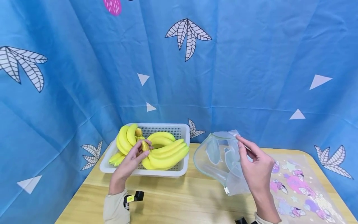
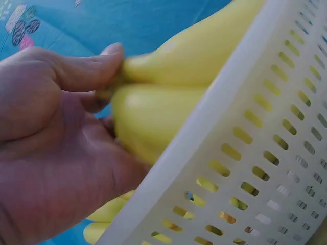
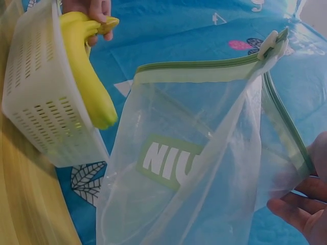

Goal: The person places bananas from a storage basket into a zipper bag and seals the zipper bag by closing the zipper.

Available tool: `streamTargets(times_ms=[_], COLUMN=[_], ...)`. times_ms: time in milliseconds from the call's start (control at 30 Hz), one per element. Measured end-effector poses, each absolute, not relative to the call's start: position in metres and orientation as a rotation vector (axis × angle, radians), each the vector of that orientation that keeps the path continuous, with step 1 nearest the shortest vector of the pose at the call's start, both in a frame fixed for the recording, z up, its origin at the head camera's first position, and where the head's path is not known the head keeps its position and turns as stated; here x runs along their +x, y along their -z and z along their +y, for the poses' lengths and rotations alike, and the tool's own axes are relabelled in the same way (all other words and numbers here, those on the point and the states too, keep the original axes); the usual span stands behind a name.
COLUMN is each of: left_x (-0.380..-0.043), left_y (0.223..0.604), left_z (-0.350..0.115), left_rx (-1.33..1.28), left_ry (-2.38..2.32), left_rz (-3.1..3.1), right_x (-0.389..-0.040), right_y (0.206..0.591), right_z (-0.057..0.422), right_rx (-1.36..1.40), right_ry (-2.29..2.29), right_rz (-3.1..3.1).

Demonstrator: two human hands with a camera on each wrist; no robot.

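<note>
At basket (image 1: 162, 174): left hand (image 1: 129, 163) gripped banana bunch (image 1: 167, 156) by stem (image 1: 145, 145), perhaps for firm hold. Right of basket: right hand (image 1: 258, 169) pinched clear bag (image 1: 216, 163) by edge, probably to spread it.

Basket (image 1: 162, 173) left, bag (image 1: 213, 161) mid, sheet (image 1: 305, 186) right

Basket stood on the desk (image 1: 167, 200), bananas (image 1: 123, 138) in it; left grip (image 1: 132, 159) was at the stem of the front bunch (image 1: 167, 157). Bag was right of the basket, right grip (image 1: 255, 165) at its rim. Sheet lay on the desk, farther right. Curtain (image 1: 195, 87) hung behind the desk.
</note>
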State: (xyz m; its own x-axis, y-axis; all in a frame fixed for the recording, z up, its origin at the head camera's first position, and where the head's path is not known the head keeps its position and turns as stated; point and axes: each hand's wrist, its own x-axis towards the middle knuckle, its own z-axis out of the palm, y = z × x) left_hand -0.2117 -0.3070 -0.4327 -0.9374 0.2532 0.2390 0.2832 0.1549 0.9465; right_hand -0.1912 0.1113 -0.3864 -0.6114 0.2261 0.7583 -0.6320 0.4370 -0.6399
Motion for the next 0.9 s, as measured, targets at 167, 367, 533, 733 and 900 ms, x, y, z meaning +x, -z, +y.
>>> streamTargets(times_ms=[167,367,533,733,900], left_x=[-0.211,-0.203,-0.187,-0.171,-0.166], left_y=[0.432,0.414,0.392,0.368,0.359], left_z=[-0.306,-0.299,-0.290,-0.267,-0.247], left_rx=[-0.589,-0.550,-0.718,-0.950,-1.180], left_ry=[2.008,1.952,2.059,2.222,2.368], left_rz=[-2.304,-2.244,-2.051,-1.755,-1.549], right_x=[-0.191,-0.191,-0.190,-0.189,-0.188], right_y=[0.386,0.386,0.387,0.386,0.386], right_z=[0.110,0.108,0.107,0.105,0.102], right_rx=[0.338,0.344,0.341,0.333,0.332], right_ry=[-1.302,-1.315,-1.307,-1.325,-1.333], right_rz=[-1.866,-1.862,-1.874,-1.898,-1.911])
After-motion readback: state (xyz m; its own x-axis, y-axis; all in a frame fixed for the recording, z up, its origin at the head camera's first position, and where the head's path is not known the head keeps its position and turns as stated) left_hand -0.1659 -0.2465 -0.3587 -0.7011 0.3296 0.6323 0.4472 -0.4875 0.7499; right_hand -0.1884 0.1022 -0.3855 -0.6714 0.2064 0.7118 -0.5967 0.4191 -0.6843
